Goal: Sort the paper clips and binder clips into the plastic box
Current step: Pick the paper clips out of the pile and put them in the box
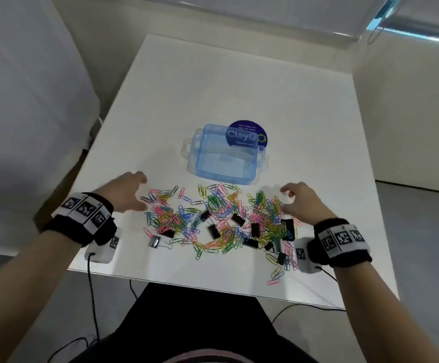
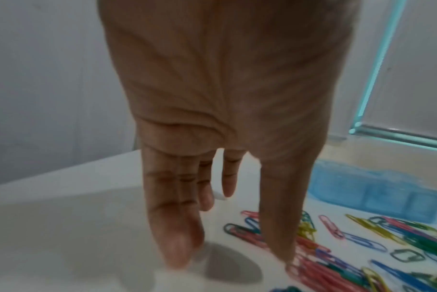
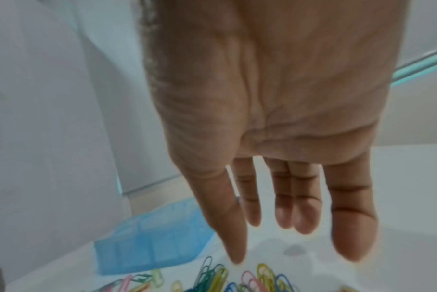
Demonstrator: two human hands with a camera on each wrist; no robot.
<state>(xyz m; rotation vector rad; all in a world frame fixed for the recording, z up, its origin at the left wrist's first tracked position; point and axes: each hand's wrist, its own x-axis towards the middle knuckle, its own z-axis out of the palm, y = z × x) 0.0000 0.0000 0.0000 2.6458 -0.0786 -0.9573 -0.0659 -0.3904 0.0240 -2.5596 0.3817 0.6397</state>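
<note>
A heap of coloured paper clips mixed with several black binder clips lies across the near part of the white table. Behind it stands an open translucent blue plastic box, with nothing seen inside. My left hand hovers at the heap's left edge with fingers spread and relaxed, holding nothing; in the left wrist view its fingers reach down beside paper clips. My right hand hovers at the right edge, fingers straight, above clips. The box sits to its left.
A round dark blue sticker lies on the table behind the box. A silver binder clip rests at the heap's near left. A few stray paper clips lie near the front edge. Cables hang below the table's front.
</note>
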